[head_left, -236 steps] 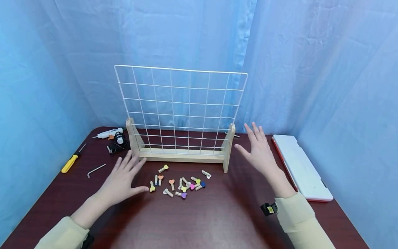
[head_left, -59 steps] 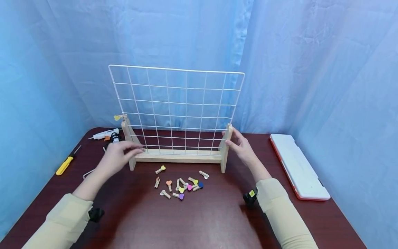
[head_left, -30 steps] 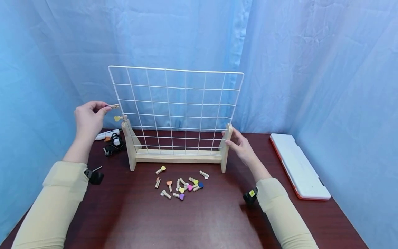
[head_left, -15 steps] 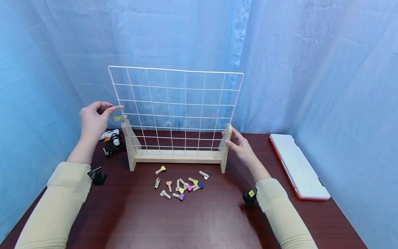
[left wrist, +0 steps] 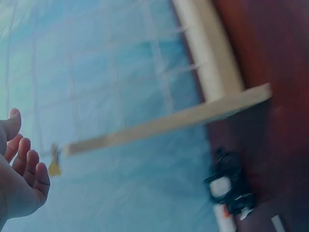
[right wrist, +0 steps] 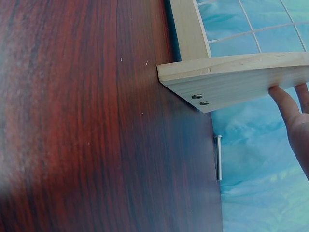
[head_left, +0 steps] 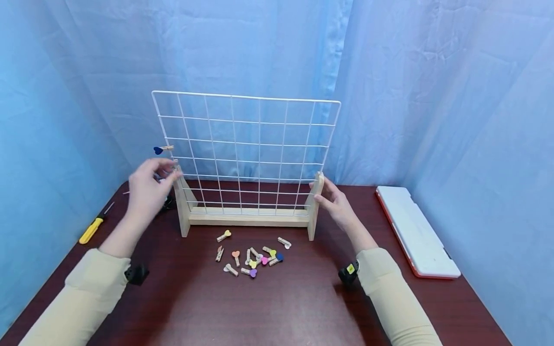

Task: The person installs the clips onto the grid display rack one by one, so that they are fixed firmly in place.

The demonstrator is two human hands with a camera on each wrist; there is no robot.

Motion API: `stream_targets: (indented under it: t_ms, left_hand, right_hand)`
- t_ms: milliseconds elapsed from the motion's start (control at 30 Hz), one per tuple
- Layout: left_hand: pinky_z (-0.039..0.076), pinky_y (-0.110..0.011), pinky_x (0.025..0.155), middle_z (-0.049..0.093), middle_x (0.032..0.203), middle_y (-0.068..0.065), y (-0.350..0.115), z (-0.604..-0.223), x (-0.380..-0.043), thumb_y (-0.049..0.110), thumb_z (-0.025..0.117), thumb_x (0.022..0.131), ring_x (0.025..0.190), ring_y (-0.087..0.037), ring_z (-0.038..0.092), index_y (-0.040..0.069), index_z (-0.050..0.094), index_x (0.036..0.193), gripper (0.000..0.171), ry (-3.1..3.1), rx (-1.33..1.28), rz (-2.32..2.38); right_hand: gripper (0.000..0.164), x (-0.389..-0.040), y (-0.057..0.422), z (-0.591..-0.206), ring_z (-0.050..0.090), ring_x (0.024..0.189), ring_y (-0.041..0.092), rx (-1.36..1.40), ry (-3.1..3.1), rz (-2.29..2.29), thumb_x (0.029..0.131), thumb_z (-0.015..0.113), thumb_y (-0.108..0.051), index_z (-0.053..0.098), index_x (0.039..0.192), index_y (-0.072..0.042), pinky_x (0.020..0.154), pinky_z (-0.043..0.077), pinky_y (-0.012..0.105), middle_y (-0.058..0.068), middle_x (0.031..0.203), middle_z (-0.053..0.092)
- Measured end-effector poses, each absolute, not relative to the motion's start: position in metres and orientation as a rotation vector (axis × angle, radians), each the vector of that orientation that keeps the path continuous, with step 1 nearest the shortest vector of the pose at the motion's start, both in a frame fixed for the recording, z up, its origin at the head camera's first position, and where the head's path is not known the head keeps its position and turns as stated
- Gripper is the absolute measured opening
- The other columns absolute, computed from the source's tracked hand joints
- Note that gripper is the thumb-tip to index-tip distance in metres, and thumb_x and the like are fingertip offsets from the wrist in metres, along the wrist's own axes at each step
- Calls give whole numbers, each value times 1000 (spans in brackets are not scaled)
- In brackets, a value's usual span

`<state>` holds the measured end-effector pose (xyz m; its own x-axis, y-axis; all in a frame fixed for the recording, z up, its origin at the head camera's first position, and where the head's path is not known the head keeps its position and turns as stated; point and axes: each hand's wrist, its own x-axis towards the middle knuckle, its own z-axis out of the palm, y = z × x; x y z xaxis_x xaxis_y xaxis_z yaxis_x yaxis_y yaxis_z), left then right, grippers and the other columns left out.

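A white wire grid (head_left: pixel 259 98) stands in a pale wooden stand (head_left: pixel 248 223). On the grid's left edge a mini clothespin with a dark blue heart (head_left: pixel 158 150) sticks outward. My left hand (head_left: pixel 149 187) is just below it, at the top of the left upright, with fingers loosely bent. The left wrist view is blurred; it shows a yellow-heart clothespin (left wrist: pixel 54 168) on the edge, beside the fingertips and apart from them. My right hand (head_left: pixel 337 204) holds the right upright, thumb in front and fingers reaching behind; in the right wrist view fingers (right wrist: pixel 286 104) touch its outer face.
Several heart clothespins (head_left: pixel 253 273) lie scattered before the stand. A yellow screwdriver (head_left: pixel 90 231) lies at the left, a white case with red edge (head_left: pixel 417 230) at the right. A black coiled cable (left wrist: pixel 227 169) lies beyond the left upright, a metal bolt (right wrist: pixel 218 157) behind the right one.
My left hand brought the blue-heart clothespin up from the table side, put it on the grid's left edge, let go and moved down. My right hand has stayed on the right upright.
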<state>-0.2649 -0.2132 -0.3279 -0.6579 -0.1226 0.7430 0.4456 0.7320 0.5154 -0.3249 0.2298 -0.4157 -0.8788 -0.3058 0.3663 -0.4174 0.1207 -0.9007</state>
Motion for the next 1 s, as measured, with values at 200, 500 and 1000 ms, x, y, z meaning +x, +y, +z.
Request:
stream_targets:
  t_ms: [200, 500, 1000]
  left_hand:
    - [42, -21, 54, 60, 75, -2, -191, -372, -258, 16, 73, 72, 63, -11, 52, 9, 65, 94, 25, -2360, -408, -865]
    - [48, -29, 62, 65, 81, -3, -170, -428, -269, 15, 71, 73, 70, -13, 58, 8, 66, 94, 23, -2617, -672, -861]
    - [45, -25, 61, 60, 71, 4, -154, -452, -282, 14, 69, 76, 64, -7, 53, 5, 65, 101, 26, -2880, -958, -858]
  right_hand:
    - [57, -324, 230, -416, 46, 114, 18, 733, -2285, 1905, 88, 54, -14, 29, 140, -17, 87, 45, 27, 8, 126, 51]
    - [56, -323, 231, -415, 47, 114, 16, 751, -2282, 1893, 89, 53, -12, 30, 140, -20, 87, 45, 25, 7, 126, 51]
    - [56, -311, 227, -403, 47, 113, 19, 748, -2282, 1914, 89, 52, -8, 28, 140, -15, 86, 45, 24, 10, 126, 50]
